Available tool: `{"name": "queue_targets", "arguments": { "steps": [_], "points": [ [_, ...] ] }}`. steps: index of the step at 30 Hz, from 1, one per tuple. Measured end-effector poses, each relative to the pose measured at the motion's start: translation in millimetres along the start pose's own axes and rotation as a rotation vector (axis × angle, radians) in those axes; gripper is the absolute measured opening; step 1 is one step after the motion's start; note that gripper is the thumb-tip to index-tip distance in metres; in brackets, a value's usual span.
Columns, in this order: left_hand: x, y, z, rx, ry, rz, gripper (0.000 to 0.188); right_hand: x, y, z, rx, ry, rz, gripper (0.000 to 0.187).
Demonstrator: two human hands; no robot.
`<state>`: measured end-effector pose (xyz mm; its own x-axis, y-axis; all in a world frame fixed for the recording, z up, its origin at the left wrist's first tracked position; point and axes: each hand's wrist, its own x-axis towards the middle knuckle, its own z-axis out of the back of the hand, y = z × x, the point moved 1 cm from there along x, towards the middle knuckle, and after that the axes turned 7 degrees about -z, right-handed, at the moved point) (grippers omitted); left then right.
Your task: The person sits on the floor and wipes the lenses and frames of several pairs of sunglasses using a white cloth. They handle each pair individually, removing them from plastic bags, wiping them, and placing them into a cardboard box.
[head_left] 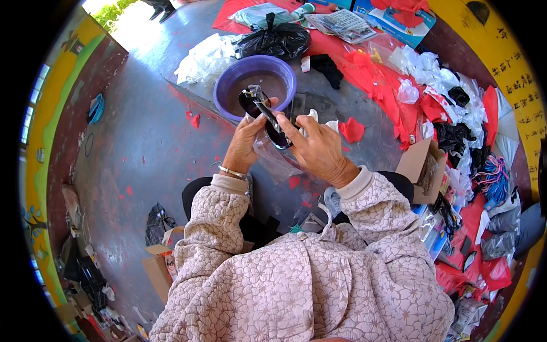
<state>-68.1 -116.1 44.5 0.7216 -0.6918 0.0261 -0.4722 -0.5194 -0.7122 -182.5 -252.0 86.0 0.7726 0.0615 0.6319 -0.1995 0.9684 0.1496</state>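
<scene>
Patterned jacket (307, 285) nearest, the left hand (242, 142) pinches sunglasses (265, 110) and the right hand (319, 145), its grip unclear, touches them, their long axis slanting far-left to near-right across the view of the basin's (227, 85) near rim.

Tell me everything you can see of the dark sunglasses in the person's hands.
The sunglasses have dark, glossy lenses and a dark frame; whether it is plastic or metal, I can't tell. They are held tilted, running from upper left to lower right in the picture, with the upper lens seen against the purple basin and the other lower, between the hands. The left hand grips them, while the right hand has its fingers at them. Fingers hide part of the frame.
</scene>
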Motion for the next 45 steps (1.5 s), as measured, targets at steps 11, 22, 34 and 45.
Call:
{"name": "queue_targets", "arguments": {
  "steps": [11,22,34,45],
  "points": [
    [2.6,-0.9,9.8,0.093,-0.02,0.022,0.046,0.4,-7.9,-2.6,0.066,-0.03,-0.101,0.05],
    [3.4,-10.1,10.6,-0.095,0.033,0.011,0.056,9.1,-90.9,16.8,1.403,-0.098,-1.112,0.02],
    [2.4,-6.3,17.4,0.408,0.148,-0.002,0.04,9.2,-103.7,47.9,1.658,0.066,-1.108,0.023],
    [7.5,-3.1,9.8,0.337,0.083,-0.045,0.037,7.1,-114.6,43.4,1.706,0.027,-1.161,0.022]
  ]
}}
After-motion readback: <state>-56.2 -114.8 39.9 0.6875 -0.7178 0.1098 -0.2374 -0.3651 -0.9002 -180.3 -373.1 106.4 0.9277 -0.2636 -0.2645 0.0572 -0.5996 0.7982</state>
